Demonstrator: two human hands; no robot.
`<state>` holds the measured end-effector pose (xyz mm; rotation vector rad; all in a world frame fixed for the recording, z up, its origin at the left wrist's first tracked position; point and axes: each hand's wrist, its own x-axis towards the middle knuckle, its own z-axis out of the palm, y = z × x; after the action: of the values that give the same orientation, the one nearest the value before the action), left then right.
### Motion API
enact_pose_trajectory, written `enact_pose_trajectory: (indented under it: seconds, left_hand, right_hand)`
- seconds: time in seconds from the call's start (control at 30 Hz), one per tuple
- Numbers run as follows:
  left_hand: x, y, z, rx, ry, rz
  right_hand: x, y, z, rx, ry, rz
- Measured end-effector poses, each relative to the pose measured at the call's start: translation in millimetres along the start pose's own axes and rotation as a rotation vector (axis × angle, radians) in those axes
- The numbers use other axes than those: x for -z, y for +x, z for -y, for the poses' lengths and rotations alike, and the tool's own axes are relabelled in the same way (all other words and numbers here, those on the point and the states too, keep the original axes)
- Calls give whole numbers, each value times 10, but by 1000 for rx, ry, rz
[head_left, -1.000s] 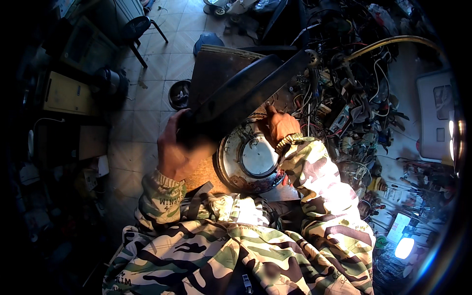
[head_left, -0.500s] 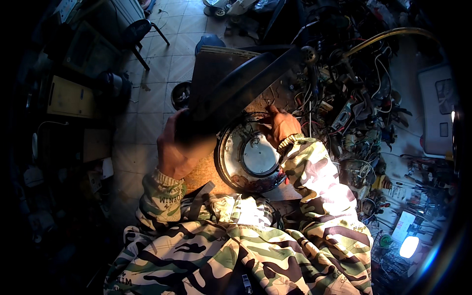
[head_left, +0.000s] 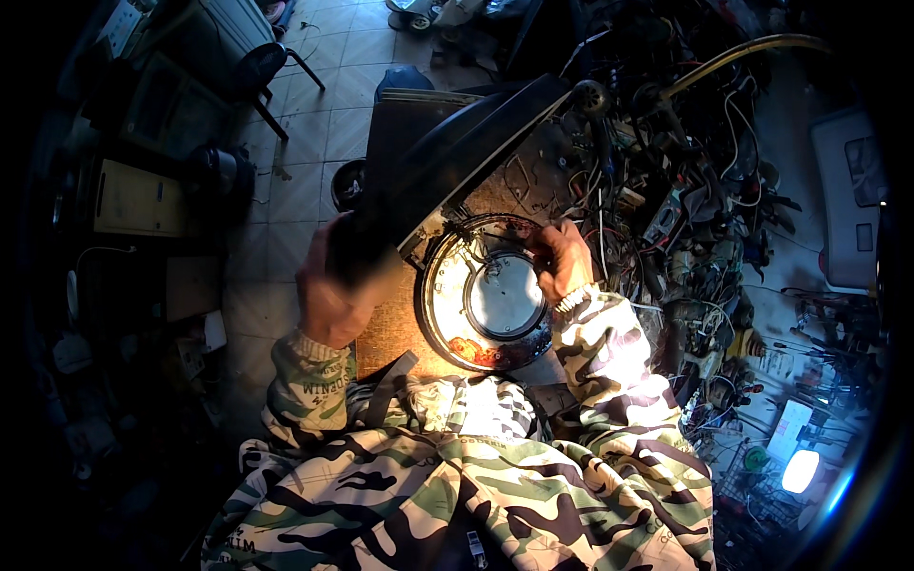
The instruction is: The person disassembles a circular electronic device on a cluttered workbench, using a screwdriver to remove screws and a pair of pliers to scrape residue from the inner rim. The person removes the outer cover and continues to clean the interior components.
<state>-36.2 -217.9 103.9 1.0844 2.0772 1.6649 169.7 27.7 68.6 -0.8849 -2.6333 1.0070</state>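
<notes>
A round metal part [head_left: 452, 297] with a dark rim, rust-brown stains and a pale disc [head_left: 505, 295] in its middle lies on the worn wooden board [head_left: 386, 338] before me. At its right rim is my right hand [head_left: 568, 259], fingers curled in and pressed together; what they hold, if anything, is too dark to make out. My left hand [head_left: 328, 300] is left of the round part, blurred, its fingers hidden behind the black lamp head [head_left: 466, 157]. Whether it touches the lamp I cannot tell. Bright light falls on the disc and my right sleeve.
Small wire bits [head_left: 519, 186] lie on the board's far part. A heap of tangled cables and parts [head_left: 685, 219] borders it on the right. A curved lamp arm [head_left: 743, 62] crosses above the heap. A black bowl [head_left: 350, 186] and a stool [head_left: 262, 67] stand on the tiled floor.
My right hand has moved from the far rim of the round part nearer to me, along its right side. The far rim is now uncovered. My left hand has shifted slightly.
</notes>
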Motion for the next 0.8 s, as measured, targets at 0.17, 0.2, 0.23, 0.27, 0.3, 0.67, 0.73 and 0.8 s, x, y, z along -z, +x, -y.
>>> enact_pose_trajectory:
  seconds: [0.17, 0.2, 0.23, 0.27, 0.3, 0.67, 0.73, 0.8]
  left_hand:
    - [4, -41, 47, 108, -29, 2]
    - [4, -30, 60, 52, 15, 5]
    - [9, -18, 75, -3, 60, 9]
    - [17, -20, 83, -59, 111, 7]
    - [17, -26, 89, -66, 152, 1]
    - [3, -123, 217, 52, 229, 3]
    - [64, -143, 284, -169, 498, 57]
    - [92, -146, 418, -213, 553, 122]
  right_hand:
    - [-30, -418, -218, -138, 160, -165]
    - [8, -530, -244, -137, 144, -186]
    - [-111, -701, -521, -168, 335, -215]
    - [-103, -793, -527, -148, 236, -241]
    - [-136, -893, -505, -288, 367, -243]
    - [-580, -1821, -812, -628, 575, -221]
    - [-600, -1882, -811, -641, 506, -172]
    - [-558, -1896, -756, -679, 399, -130]
